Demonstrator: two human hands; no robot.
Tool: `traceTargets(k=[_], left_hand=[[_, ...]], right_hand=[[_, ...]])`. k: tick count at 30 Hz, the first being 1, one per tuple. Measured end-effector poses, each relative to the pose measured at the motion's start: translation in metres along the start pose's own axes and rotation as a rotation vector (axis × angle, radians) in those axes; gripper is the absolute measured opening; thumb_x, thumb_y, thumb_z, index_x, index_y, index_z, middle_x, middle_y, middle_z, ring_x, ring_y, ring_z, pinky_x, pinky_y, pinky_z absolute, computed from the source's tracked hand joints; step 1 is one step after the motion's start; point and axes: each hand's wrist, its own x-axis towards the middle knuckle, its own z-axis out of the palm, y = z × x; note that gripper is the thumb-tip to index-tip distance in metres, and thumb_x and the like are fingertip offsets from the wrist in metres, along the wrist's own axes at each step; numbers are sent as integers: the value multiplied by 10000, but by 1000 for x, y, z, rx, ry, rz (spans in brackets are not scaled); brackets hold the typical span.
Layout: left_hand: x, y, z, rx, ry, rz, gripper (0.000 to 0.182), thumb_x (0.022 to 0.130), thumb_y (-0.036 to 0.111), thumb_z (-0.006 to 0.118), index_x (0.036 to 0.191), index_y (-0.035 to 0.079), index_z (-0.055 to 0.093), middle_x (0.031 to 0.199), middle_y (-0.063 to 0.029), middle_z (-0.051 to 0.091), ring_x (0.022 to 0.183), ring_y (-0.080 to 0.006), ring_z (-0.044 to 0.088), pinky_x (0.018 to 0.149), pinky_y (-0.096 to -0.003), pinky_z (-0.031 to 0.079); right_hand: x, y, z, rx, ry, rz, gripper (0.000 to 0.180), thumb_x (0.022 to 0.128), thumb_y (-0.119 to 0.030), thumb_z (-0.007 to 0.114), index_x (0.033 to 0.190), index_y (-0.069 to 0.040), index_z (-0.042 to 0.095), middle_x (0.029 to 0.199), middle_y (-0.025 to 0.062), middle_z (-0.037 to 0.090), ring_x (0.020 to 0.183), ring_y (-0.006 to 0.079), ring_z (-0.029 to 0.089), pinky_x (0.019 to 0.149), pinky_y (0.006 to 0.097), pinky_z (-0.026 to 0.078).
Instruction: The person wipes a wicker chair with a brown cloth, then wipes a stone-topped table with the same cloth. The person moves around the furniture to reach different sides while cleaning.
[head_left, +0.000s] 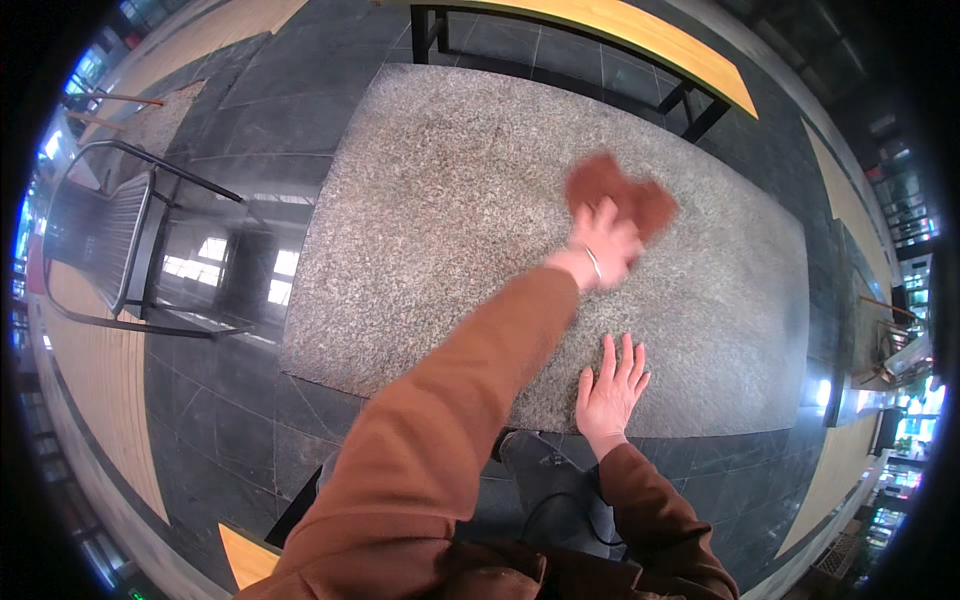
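Note:
My left hand (609, 244), with a thin bracelet at its wrist, stretches forward onto a reddish-brown cloth (615, 184). Both are blurred. The cloth lies bunched on a speckled granite tabletop (420, 225), with its far part spread beyond my fingertips. How firmly the fingers grip it is hard to see. Nearer to my body, my right hand (613, 394) rests palm down on the near edge of the tabletop, fingers spread and holding nothing. To the right of the cloth the stone has a duller, hazy look.
Beyond the tabletop stands a wooden bench (645, 34) on black legs. A metal-framed chair (105, 232) is at the left. Dark floor tiles (217, 390) surround the table. A corner of yellow wood (247, 555) shows beside me at lower left. Another table (855, 322) stands at far right.

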Motion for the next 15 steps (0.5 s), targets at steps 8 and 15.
traceTargets(k=[8,15], left_hand=[[-133,-64,-15,-30,279,-255,413,823,267,635,1229,205,590,1296,-57,547,1204,-336,478,955,-551,450],[-314,-142,-35,83,-79,-1183,623,1010,427,465,1585,323,249,1654,-38,228,1473,-496,205,1073,-715,312]], right_hand=[[-2,2,6,32,95,-3,611,943,-305,568,1509,-161,388,1589,150,308,1485,432,203,1154,694,171],[-4,3,9,7,156,-23,598,951,-321,556,1505,-160,399,1578,148,329,1479,428,227,1146,693,208]])
